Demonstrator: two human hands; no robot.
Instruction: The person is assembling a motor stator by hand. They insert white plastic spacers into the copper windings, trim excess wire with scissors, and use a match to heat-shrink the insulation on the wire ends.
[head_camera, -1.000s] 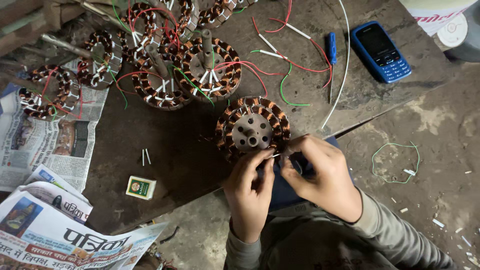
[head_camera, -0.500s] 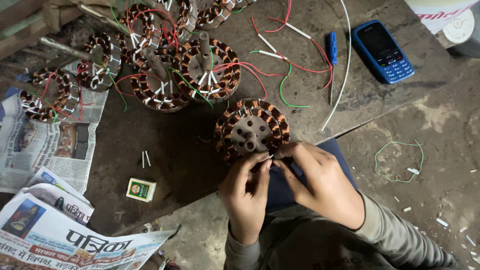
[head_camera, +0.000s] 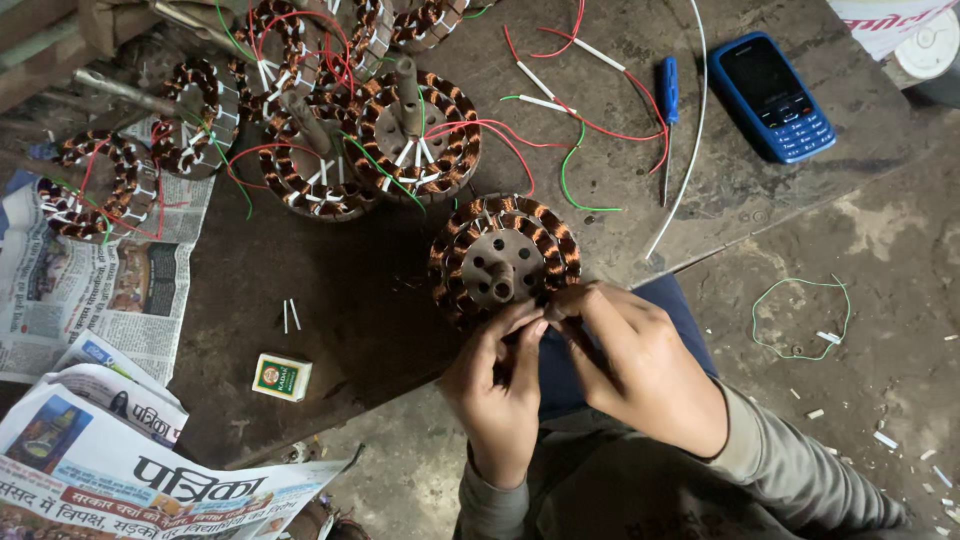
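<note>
— Where was the copper-wound stator (head_camera: 503, 258) when your hands were at it?

— It lay flat on the dark workbench (head_camera: 330, 330), right at the near edge, its centre shaft pointing up at me. My hands met just below it, at its near rim.

— What was each hand doing?

— My left hand (head_camera: 497, 388) had its fingertips pinched together against the rim, and my right hand (head_camera: 640, 360) came in from the other side with fingers curled, thumb and forefinger pressed at the same spot. Both were closed on something thin at the winding's edge; whatever it was sat hidden between my fingers, so I couldn't tell exactly what.

— And around it?

— More wound stators (head_camera: 410, 135) with red and green leads lay farther back on the bench. A blue mobile phone (head_camera: 771, 96) and a blue screwdriver (head_camera: 668, 95) were well off to the right, a small matchbox (head_camera: 281, 376) to the left, newspapers (head_camera: 90, 290) beyond.
</note>
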